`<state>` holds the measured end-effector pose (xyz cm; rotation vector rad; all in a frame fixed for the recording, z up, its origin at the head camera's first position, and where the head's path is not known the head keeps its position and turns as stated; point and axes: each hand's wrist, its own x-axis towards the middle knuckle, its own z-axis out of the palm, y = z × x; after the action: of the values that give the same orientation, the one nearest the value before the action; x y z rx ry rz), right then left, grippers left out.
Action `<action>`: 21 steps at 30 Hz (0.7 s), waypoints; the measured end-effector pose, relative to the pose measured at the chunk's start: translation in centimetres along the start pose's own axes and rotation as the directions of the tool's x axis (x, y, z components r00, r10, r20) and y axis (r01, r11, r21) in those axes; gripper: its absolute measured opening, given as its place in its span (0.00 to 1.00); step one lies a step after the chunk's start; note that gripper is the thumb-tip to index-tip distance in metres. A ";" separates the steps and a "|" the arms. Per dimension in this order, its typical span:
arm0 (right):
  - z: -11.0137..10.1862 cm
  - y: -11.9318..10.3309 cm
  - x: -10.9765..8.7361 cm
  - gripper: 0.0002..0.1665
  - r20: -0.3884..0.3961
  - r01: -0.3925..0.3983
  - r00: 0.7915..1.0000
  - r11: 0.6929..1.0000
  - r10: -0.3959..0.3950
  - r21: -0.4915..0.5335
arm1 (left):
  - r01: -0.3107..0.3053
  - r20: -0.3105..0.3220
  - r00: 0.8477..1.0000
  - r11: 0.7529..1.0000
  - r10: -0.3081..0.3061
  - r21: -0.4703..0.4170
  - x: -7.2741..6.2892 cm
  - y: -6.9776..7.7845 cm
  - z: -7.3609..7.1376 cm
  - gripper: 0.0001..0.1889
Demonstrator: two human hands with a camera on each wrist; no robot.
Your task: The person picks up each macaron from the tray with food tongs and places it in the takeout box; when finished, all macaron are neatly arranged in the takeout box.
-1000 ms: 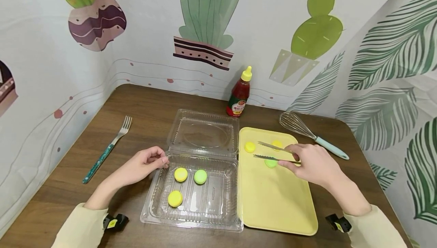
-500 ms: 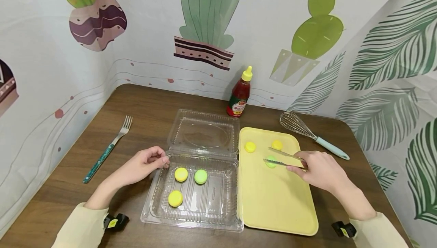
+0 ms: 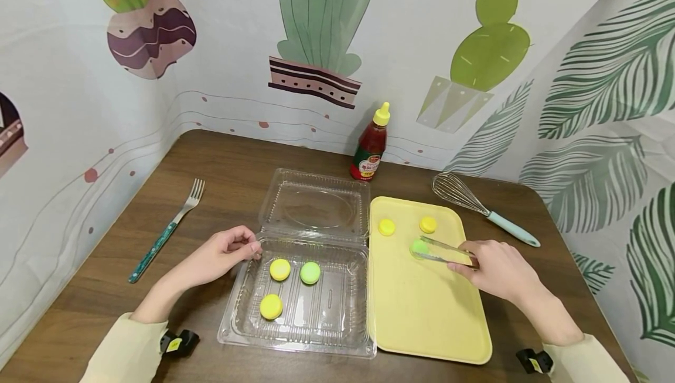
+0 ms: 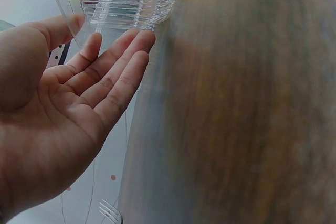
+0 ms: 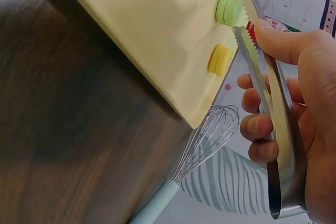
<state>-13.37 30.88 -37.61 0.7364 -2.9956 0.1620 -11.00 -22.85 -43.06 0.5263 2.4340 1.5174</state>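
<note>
My left hand [image 3: 232, 250] pinches the rim of the open clear plastic container [image 3: 329, 345] at its back left corner, thumb on one side and fingers on the other. Inside lie two yellow macarons [image 3: 271, 307] and a green macaron [image 3: 310, 273]. My right hand [image 3: 498, 269] grips metal tongs [image 5: 283, 129] over the yellow tray [image 3: 427, 313]. The tongs' toothed tips are spread around a green macaron [image 5: 229, 9] on the tray; whether they touch it I cannot tell. Two yellow macarons, one left [image 3: 387, 227] and one right [image 3: 428, 224], lie near the tray's far end.
Behind the container's hinged lid [image 3: 316, 204] stands a sauce bottle [image 3: 368, 149] with a yellow cap. A whisk [image 3: 490, 213] lies right of the tray. On the left of the wooden table [image 3: 227, 160] lies a fork [image 3: 166, 233]. A patterned cloth hangs behind.
My right hand has moved right and slightly toward me, and the tongs' tips now sit around the green macaron on the tray. The left hand has stayed in place.
</note>
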 end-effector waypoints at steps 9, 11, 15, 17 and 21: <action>0.0 0.0 0.1 0.14 0.026 -0.010 1.000 1.000 0.010 -0.006 | 0.003 0.000 1.000 1.000 -0.003 -0.002 0.0 0.0 0.0 0.07; 0.0 0.1 0.1 0.14 0.027 -0.008 1.000 1.000 0.008 -0.010 | 0.002 0.000 1.000 1.000 -0.002 0.001 0.0 0.0 0.0 0.06; 0.1 0.2 0.1 0.14 0.026 -0.003 1.000 1.000 0.004 -0.015 | -0.001 0.000 1.000 1.000 0.001 0.007 0.0 0.0 0.0 0.06; 0.1 0.2 0.1 0.14 0.026 -0.002 1.000 1.000 0.002 -0.014 | -0.002 0.000 1.000 1.000 0.002 0.009 0.0 0.0 0.0 0.06; 0.1 0.3 0.1 0.14 0.028 0.003 1.000 1.000 -0.003 -0.013 | -0.001 0.001 1.000 1.000 0.001 0.009 0.0 0.1 0.0 0.07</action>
<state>-13.58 31.06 -37.70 0.7484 -3.0183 0.1324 -11.00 -22.80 -42.97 0.5300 2.4416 1.5063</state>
